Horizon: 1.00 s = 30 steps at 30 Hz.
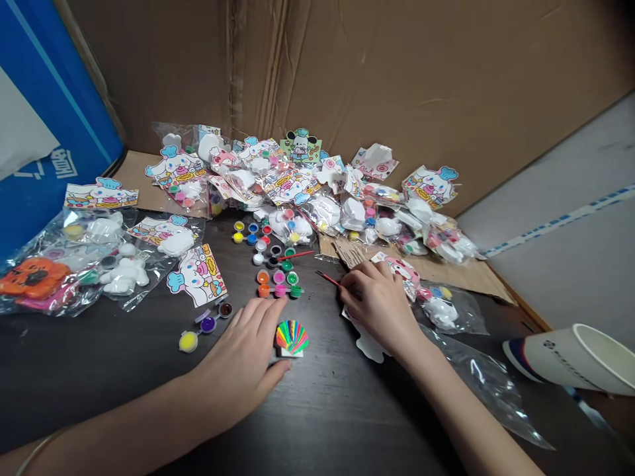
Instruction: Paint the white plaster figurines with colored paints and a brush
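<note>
A small shell (292,337) painted in rainbow stripes stands on a white base on the dark table. My left hand (243,344) lies beside its left side, fingers stretched out, with the thumb near the base. Red and thin, a paintbrush (329,279) is pinched in my right hand (377,301), its dark tip pointing left. Under that hand a white card cut-out (373,347) is partly hidden. Between the hands and the far pile are open paint pots (280,291) in several colours. A second red brush (297,254) lies across the pots behind.
Bagged craft kits (292,188) are heaped along the cardboard wall (421,79). More bags (119,264) and an orange figure (34,277) lie left. Yellow and purple pots (208,324) sit by my left wrist. A paper cup (570,357) and clear bag (481,377) are right.
</note>
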Available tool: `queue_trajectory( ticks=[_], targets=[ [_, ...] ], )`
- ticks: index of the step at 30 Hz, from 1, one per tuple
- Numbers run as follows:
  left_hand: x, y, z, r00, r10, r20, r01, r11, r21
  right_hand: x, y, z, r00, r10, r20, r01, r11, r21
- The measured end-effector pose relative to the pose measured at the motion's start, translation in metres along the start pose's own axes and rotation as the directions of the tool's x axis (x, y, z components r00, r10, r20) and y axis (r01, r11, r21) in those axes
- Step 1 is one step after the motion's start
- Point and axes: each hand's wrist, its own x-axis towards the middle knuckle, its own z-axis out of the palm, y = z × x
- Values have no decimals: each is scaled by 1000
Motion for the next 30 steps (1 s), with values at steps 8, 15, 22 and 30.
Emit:
queue_trajectory(
  ticks=[8, 15, 22, 30],
  targets=[
    [1, -4, 5, 999, 27, -22, -27, 1000, 1, 4, -1, -2, 999, 23, -27, -20, 996, 91],
    [0, -4, 4, 997, 44, -59, -46, 999, -23, 2, -11, -23, 982, 187, -22, -161, 895, 415],
    [0, -2, 1, 999, 33, -19, -33, 999, 2, -2, -26, -40, 928, 287, 238, -361, 529, 768],
    [0, -3, -1, 998, 56, -33, -56, 998, -17, -11, -30, -41, 887, 276, 369, -430, 210, 878]
  ],
)
